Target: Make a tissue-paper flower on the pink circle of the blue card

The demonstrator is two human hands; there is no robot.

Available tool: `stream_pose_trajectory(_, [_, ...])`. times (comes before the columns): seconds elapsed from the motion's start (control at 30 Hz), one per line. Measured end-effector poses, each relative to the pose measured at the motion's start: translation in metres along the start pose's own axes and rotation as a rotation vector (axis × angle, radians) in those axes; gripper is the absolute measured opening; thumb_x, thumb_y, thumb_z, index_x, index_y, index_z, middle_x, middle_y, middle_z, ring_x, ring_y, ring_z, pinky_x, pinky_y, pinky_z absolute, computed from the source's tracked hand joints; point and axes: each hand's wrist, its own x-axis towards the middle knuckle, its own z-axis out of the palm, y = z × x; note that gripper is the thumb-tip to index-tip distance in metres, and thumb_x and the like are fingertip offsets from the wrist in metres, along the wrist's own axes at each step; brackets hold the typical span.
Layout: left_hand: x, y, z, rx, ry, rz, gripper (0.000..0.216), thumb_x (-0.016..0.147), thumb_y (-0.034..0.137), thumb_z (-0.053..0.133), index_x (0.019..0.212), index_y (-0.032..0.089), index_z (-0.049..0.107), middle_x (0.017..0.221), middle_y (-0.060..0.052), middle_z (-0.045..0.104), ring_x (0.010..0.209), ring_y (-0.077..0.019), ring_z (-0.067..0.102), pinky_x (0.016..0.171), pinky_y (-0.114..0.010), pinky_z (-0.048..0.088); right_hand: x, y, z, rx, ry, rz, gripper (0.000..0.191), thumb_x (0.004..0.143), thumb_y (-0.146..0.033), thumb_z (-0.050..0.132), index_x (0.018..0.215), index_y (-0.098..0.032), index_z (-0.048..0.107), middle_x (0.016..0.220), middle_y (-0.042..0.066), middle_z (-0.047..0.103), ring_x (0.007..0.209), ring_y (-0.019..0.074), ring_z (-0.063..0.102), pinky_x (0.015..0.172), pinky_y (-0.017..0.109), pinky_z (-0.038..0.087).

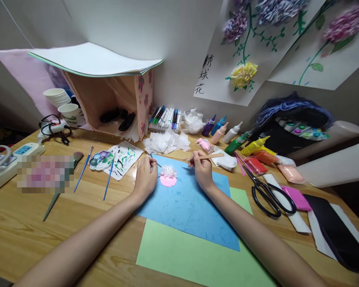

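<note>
On the blue sheet (194, 207) lies a round pink piece (168, 181), its upper part covered by a ruffled white tuft (169, 171). My left hand (146, 177) rests at the sheet's left edge, fingers closed on a thin dark tool (158, 164) that points toward the tuft; its kind is unclear. To the right of the tuft, my right hand (202, 171) is closed around a slim stick with a light wooden handle (212, 156). Its tip points left, apart from the tuft, and is too small to make out.
A green sheet (185, 253) lies under the blue one. Torn white paper (167, 141) is heaped behind it. Black scissors (267, 195) and glue bottles, such as a green one (236, 144), stand or lie right. Paintbrushes (83, 171) and a paint palette (101, 160) lie left.
</note>
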Motion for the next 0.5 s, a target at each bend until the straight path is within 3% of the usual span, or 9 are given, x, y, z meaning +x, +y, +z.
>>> stream_pose_trajectory(0.13, [0.0,-0.001,0.0,-0.005,-0.002,-0.005,0.01,0.084,0.017,0.037,0.082,0.02,0.046,0.089,-0.005,0.056,0.091,-0.0217,0.05,0.085,-0.038,0.04,0.02,0.004,-0.006,-0.054,-0.053,-0.12,0.026,0.09,-0.04,0.041,0.089,-0.02,0.059,0.088,0.005,0.063,0.078,0.0156,0.058,0.073,0.03,0.047])
stream_pose_trajectory(0.2, [0.0,-0.001,0.001,-0.006,-0.004,-0.004,0.01,0.085,0.017,0.037,0.082,0.02,0.046,0.089,-0.005,0.056,0.09,-0.0218,0.05,0.084,-0.038,0.04,0.029,0.007,-0.005,-0.049,-0.041,-0.11,0.029,0.09,-0.039,0.038,0.098,-0.02,0.058,0.097,0.007,0.064,0.083,0.0166,0.06,0.073,0.032,0.049])
stream_pose_trajectory(0.3, [0.0,-0.002,0.002,-0.001,0.0,0.004,0.01,0.084,0.017,0.037,0.081,0.02,0.046,0.088,-0.006,0.056,0.09,-0.022,0.05,0.084,-0.039,0.04,0.044,0.014,0.003,-0.108,0.058,-0.083,0.032,0.09,-0.04,0.035,0.095,-0.018,0.057,0.096,0.009,0.065,0.083,0.0181,0.061,0.071,0.032,0.049])
stream_pose_trajectory(0.4, [0.0,-0.003,0.002,-0.004,0.005,0.013,0.011,0.084,0.017,0.037,0.082,0.02,0.047,0.088,-0.006,0.056,0.09,-0.022,0.051,0.083,-0.039,0.041,0.058,0.024,0.012,-0.272,0.116,-0.108,0.021,0.083,-0.037,0.049,0.083,-0.017,0.057,0.088,0.01,0.066,0.083,0.0207,0.06,0.076,0.035,0.046])
stream_pose_trajectory(0.5, [0.001,-0.004,0.002,-0.004,0.004,0.015,0.011,0.084,0.018,0.037,0.084,0.02,0.048,0.089,-0.006,0.057,0.09,-0.0219,0.052,0.082,-0.039,0.042,0.065,0.028,0.016,-0.321,0.139,-0.073,0.013,0.076,-0.03,0.056,0.076,-0.018,0.052,0.079,0.007,0.065,0.075,0.0202,0.06,0.07,0.032,0.044])
